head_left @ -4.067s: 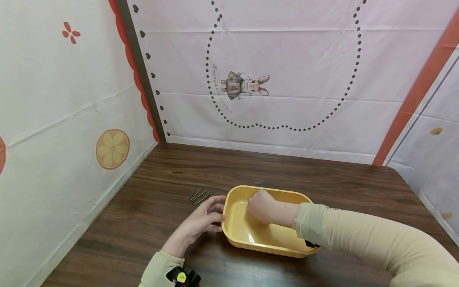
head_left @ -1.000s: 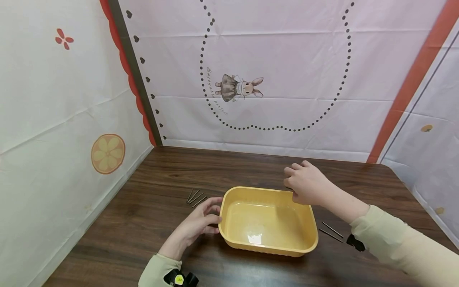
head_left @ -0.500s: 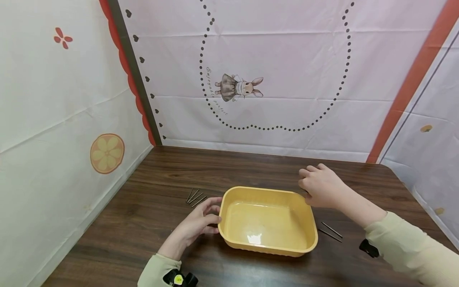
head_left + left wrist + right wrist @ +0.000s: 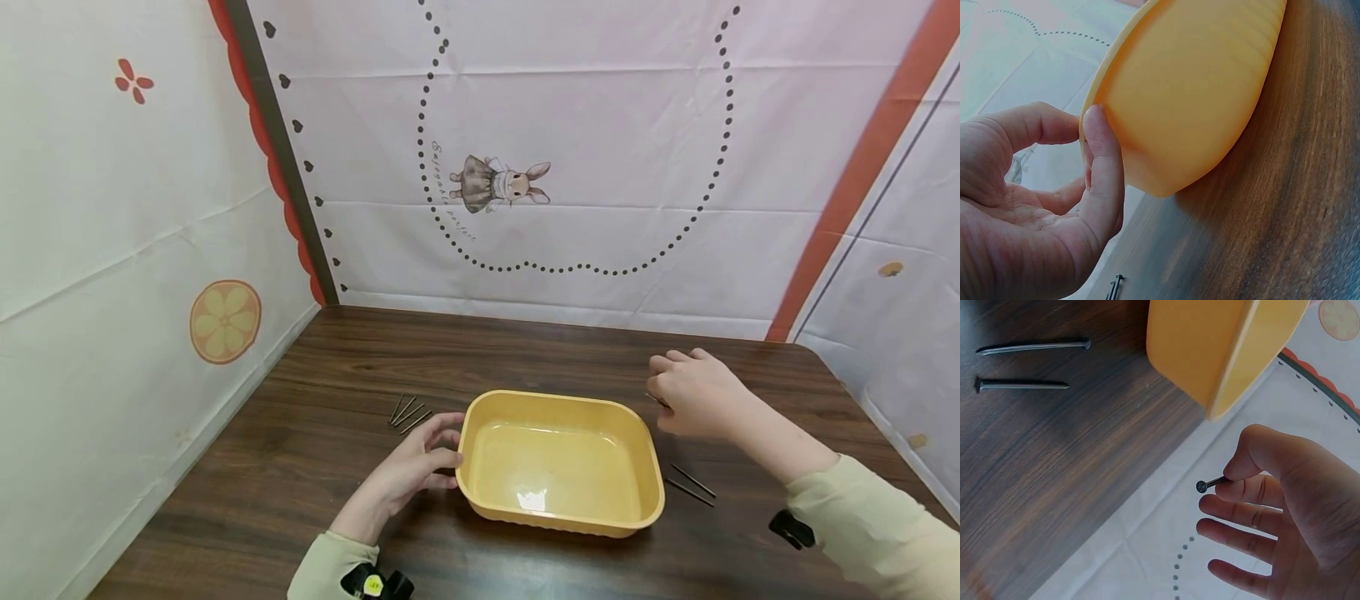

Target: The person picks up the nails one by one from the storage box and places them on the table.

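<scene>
My left hand [image 4: 411, 467] is at the left end of a yellow plastic tub [image 4: 558, 527]. In the left wrist view, the thumb and a finger hold the tub's rim [image 4: 1099, 78] between them. My right hand [image 4: 697, 396] is raised beyond the tub's far right corner. It pinches a metal nail [image 4: 1215, 482] between thumb and index finger, with the nail's head sticking out and the other fingers spread loosely. Two more nails [image 4: 1032, 347] lie side by side on the table to the right of the tub. Inside the tub, only its bare floor shows.
Several nails [image 4: 417, 422] lie in a loose group on the table [image 4: 360, 350], just beyond my left hand. White printed cloth [image 4: 600, 167] hangs behind the table and at both sides. Each wrist wears a black camera [image 4: 377, 582].
My right hand has come out of the tub and moved right past its far corner, pinching a nail. Two nails now show right of the tub. My left hand keeps its place.
</scene>
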Demonstrator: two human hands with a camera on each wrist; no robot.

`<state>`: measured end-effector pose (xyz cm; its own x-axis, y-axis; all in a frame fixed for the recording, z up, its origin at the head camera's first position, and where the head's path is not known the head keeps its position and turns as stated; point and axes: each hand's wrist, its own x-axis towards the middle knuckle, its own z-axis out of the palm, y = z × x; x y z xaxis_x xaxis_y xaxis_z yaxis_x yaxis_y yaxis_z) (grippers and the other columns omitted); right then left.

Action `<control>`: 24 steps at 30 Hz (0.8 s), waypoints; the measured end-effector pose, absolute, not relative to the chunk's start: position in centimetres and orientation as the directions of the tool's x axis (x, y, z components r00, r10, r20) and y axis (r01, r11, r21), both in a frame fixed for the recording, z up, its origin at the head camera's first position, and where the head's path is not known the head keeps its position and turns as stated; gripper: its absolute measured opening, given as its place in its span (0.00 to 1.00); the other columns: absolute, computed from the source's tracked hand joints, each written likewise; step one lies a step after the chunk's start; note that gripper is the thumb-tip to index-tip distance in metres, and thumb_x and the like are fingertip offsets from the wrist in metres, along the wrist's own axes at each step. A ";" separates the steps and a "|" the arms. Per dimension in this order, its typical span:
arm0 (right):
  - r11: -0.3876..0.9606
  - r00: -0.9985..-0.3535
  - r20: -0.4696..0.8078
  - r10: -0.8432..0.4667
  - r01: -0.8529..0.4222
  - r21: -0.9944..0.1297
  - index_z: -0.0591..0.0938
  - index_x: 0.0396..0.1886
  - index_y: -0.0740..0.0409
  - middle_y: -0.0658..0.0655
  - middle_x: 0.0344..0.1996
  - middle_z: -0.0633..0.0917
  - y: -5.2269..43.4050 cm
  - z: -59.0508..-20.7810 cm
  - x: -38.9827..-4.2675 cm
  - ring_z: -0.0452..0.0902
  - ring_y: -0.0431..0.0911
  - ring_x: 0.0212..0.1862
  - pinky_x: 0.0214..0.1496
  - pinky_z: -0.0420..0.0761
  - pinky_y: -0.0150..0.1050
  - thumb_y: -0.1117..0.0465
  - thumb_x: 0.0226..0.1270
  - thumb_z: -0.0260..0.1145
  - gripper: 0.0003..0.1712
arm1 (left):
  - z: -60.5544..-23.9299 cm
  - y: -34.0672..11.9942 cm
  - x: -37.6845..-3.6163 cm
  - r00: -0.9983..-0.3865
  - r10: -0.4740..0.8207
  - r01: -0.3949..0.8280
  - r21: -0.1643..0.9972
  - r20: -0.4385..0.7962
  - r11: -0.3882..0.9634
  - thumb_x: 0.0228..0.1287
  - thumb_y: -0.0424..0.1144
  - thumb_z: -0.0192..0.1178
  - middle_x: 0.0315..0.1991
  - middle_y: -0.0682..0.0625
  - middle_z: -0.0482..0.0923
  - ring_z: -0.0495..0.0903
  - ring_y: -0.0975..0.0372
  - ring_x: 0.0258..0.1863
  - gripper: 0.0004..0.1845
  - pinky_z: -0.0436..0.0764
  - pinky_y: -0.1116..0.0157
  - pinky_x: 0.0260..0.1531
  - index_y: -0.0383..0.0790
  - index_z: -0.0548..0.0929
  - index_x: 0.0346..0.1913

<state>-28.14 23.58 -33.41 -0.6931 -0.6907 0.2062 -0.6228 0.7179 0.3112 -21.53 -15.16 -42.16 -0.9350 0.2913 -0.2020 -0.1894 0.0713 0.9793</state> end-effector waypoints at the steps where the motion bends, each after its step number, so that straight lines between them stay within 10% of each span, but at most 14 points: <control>1: 0.719 -0.693 0.208 -0.690 -0.622 0.310 0.63 0.09 0.42 0.44 0.20 0.64 23.7 -33.4 -28.1 0.60 0.42 0.27 0.30 0.56 0.38 0.58 0.36 0.70 0.21 | -42.1 -15.2 -21.5 -0.935 0.289 -0.191 0.979 -0.204 0.071 0.60 0.29 0.58 0.51 0.39 0.71 0.82 0.61 0.34 0.34 0.84 0.67 0.31 0.38 0.63 0.71; 24: 0.819 -0.810 0.130 -0.572 -0.554 0.152 0.64 0.11 0.42 0.43 0.21 0.64 27.4 -34.3 -27.3 0.58 0.37 0.27 0.27 0.54 0.33 0.56 0.41 0.71 0.21 | -42.2 -15.2 -21.4 -0.936 0.288 -0.188 0.979 -0.202 0.073 0.59 0.30 0.60 0.51 0.41 0.71 0.82 0.61 0.33 0.35 0.84 0.67 0.31 0.38 0.63 0.71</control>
